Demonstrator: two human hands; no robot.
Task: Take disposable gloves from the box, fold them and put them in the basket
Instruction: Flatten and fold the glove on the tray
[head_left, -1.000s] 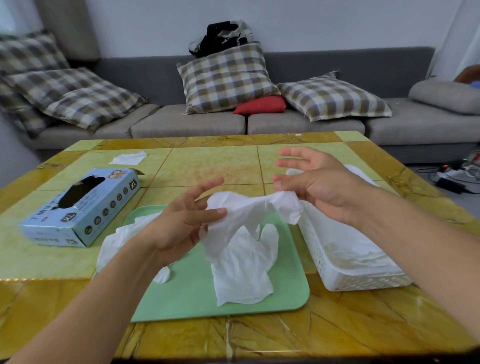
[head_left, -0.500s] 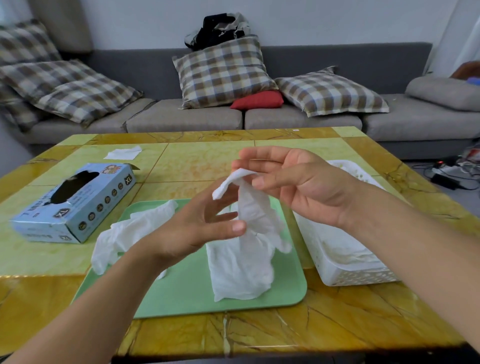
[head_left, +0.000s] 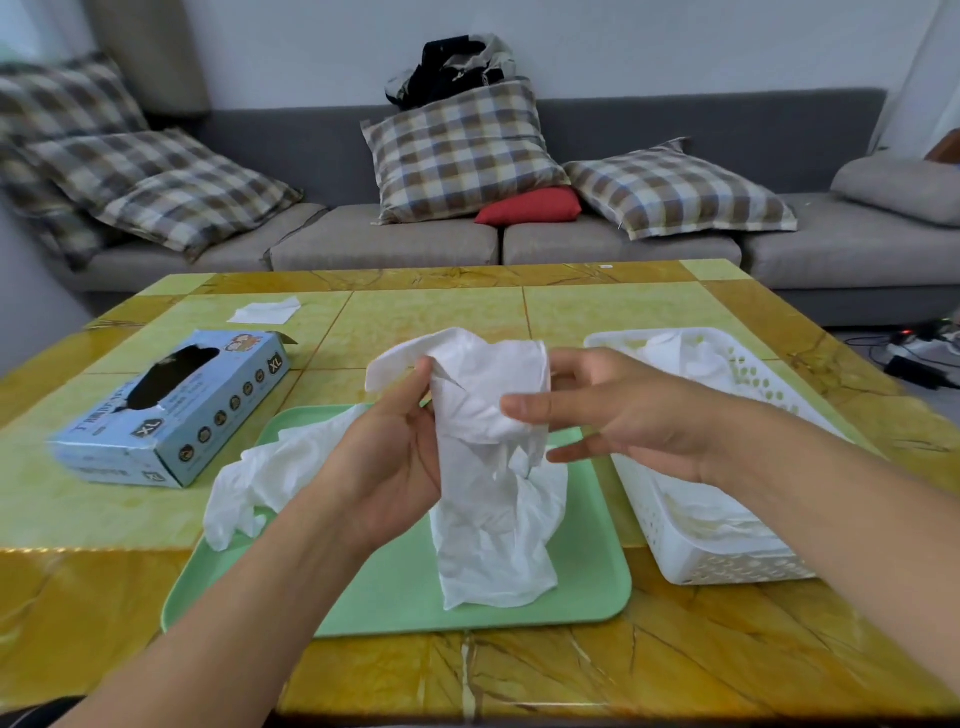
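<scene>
- Both hands, left (head_left: 395, 462) and right (head_left: 613, 415), are pinching the thin white disposable glove (head_left: 488, 457) above the mint-green plastic tray (head_left: 587, 587).
- Folding step underway, I judge; next it's needing another fold, then the white perforated basket (head_left: 691, 545) right of tray.

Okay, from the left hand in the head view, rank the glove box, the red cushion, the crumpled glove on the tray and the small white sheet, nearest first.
From the left hand:
1. crumpled glove, just left of it on the green tray.
2. glove box, farther left on the table.
3. small white sheet, far-left part of the table.
4. red cushion, on the sofa behind.
</scene>
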